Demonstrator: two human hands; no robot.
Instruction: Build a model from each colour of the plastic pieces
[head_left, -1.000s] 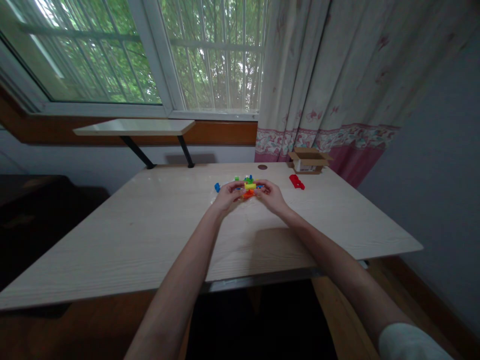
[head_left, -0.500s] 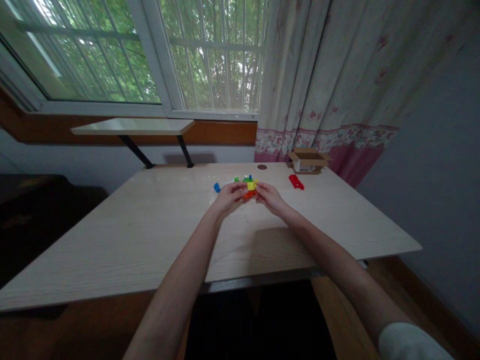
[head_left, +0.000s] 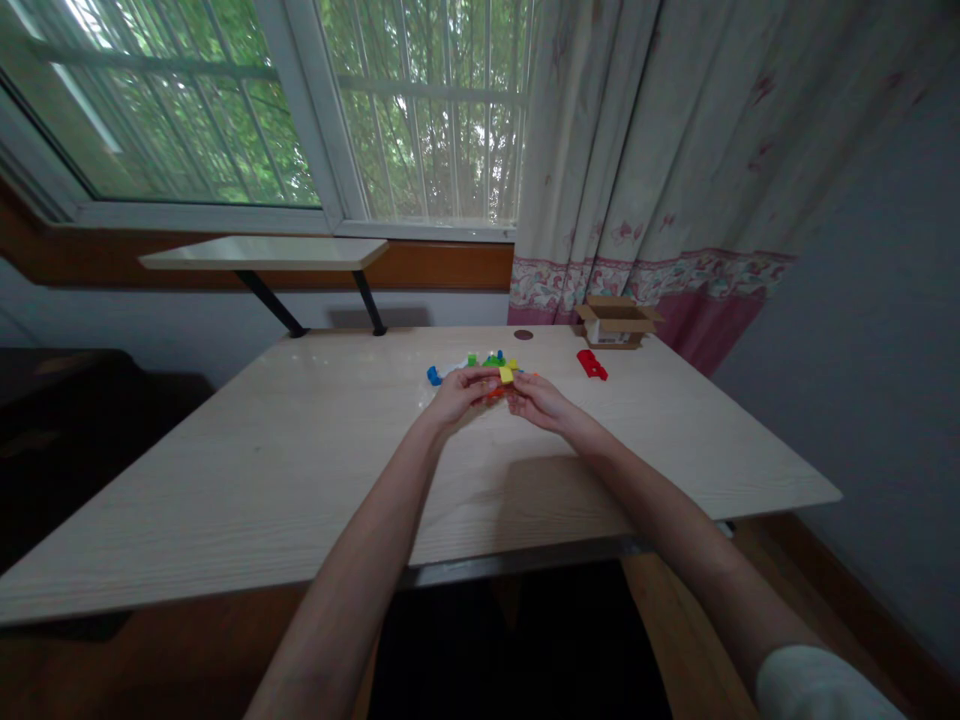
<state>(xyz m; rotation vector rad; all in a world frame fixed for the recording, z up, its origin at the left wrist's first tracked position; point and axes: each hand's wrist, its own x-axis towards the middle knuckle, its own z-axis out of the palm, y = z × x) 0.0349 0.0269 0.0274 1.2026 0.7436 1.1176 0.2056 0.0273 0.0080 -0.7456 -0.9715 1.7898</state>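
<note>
Both my hands meet over the middle of the table. My left hand [head_left: 463, 392] pinches a small yellow block-like piece [head_left: 506, 376] by its left side. The fingers of my right hand [head_left: 541, 401] are closed on the right side of that same piece. Just under and behind the hands lie orange-red pieces [head_left: 496, 394], partly hidden by the fingers. Green pieces [head_left: 493, 361] and a small blue piece [head_left: 433, 376] sit beyond and left of my left hand. The exact kind of these small plastic parts is too small to make out.
A red piece [head_left: 592, 365] lies right of my hands on the wooden table [head_left: 300, 480]. Behind it an open cardboard box [head_left: 616, 325] stands near the curtain [head_left: 585, 180]. A white raised shelf [head_left: 270, 252] on black legs is at the back left.
The yellow piece has been turned between my fingers, so a flat face now shows. My right hand has shifted slightly; the other pieces lie where they were.
</note>
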